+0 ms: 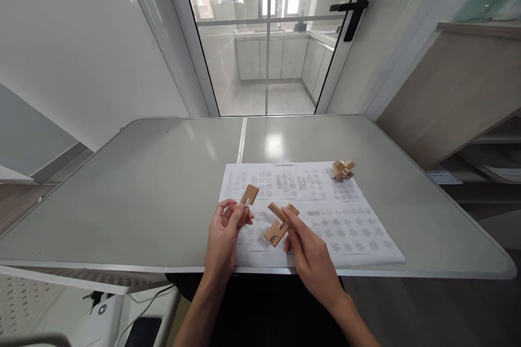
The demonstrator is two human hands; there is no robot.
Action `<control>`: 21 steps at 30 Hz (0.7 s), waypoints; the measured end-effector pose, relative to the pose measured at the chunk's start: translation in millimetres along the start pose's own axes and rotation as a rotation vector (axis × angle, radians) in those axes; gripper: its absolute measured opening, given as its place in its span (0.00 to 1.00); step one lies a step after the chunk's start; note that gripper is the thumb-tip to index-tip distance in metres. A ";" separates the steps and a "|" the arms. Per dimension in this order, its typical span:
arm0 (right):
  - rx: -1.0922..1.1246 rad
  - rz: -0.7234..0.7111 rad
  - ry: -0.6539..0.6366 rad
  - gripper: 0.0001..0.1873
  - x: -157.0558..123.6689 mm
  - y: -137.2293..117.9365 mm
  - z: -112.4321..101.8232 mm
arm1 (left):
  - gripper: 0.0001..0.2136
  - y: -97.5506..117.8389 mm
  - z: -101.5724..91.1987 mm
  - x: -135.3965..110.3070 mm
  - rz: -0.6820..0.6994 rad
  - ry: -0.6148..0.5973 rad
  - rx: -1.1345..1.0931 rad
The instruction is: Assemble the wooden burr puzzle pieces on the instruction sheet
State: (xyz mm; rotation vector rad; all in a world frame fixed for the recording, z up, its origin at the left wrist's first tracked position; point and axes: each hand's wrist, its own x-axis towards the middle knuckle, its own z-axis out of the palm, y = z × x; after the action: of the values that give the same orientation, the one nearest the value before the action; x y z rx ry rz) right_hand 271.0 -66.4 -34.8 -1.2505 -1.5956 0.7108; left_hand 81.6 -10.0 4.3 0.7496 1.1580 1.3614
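Note:
Between the thumb and fingers of my left hand [228, 227] is a flat notched wooden puzzle piece [249, 194], tilted upward. My right hand [307, 249] pinches wooden puzzle pieces [275, 233] that cross each other; one of them carries a dark painted mark and has a slot. The two hands are apart, just over a printed instruction sheet [325, 222] with rows of small diagrams. On the sheet's far right corner sits an assembled wooden burr puzzle [343, 169]. My fingers cover parts of the held pieces.
The sheet lies on a grey table [122, 200] with a seam across it. Beyond its far edge stands a glass door [266, 65] with a black handle [355, 8]. A wooden shelf [451, 87] is at the right. Below left, a white cart [36, 303] holds a phone [143, 332] and cables.

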 end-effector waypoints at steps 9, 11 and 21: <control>0.016 -0.021 -0.065 0.26 1.3 -5.0 -1.3 | 0.16 -2.2 19.9 -11.1 -0.046 -0.009 0.034; 0.014 -0.017 -0.071 0.26 1.3 -5.0 -1.7 | 0.18 -2.0 19.6 -13.4 -0.042 -0.043 0.117; 0.014 0.003 -0.065 0.25 0.8 -6.3 -2.4 | 0.14 10.8 19.0 -29.4 0.315 -0.199 0.647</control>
State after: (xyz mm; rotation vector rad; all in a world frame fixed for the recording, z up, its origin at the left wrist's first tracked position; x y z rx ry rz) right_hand 270.8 -67.8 -28.2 -1.2307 -1.6387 0.7702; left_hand 100.1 -33.2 25.8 1.5478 1.3695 1.1204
